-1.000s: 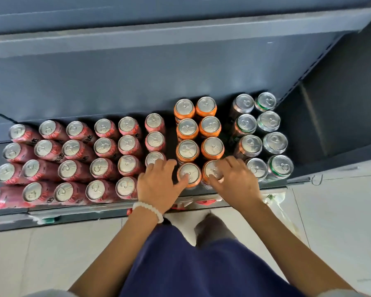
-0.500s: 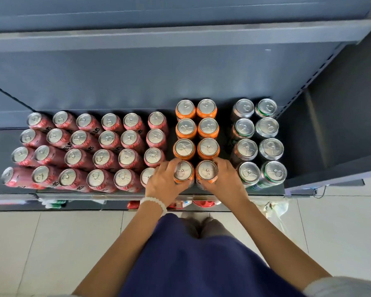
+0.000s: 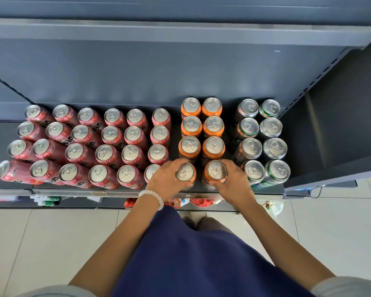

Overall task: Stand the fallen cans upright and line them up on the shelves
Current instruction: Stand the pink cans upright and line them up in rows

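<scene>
Orange cans at the shelf (image 3: pixel 116 192) front: left hand (image 3: pixel 165 179) grips one (image 3: pixel 185 173), right hand (image 3: pixel 234 181) its neighbour (image 3: pixel 215 171).

On the shelf (image 3: pixel 201 190) before you, a wide block of cans (image 3: pixel 107 155) stands left, a two-wide column (image 3: pixel 201 129) in the middle, another (image 3: pixel 263 146) right. Your left hand (image 3: pixel 166 179) and right hand (image 3: pixel 236 181) each hold a front can of the middle column.

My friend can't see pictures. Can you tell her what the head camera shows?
Seen from above, a person's left hand and right hand each grip a front orange can on a dark shelf. Red cans stand left, silver-and-green cans right, all upright.
</scene>
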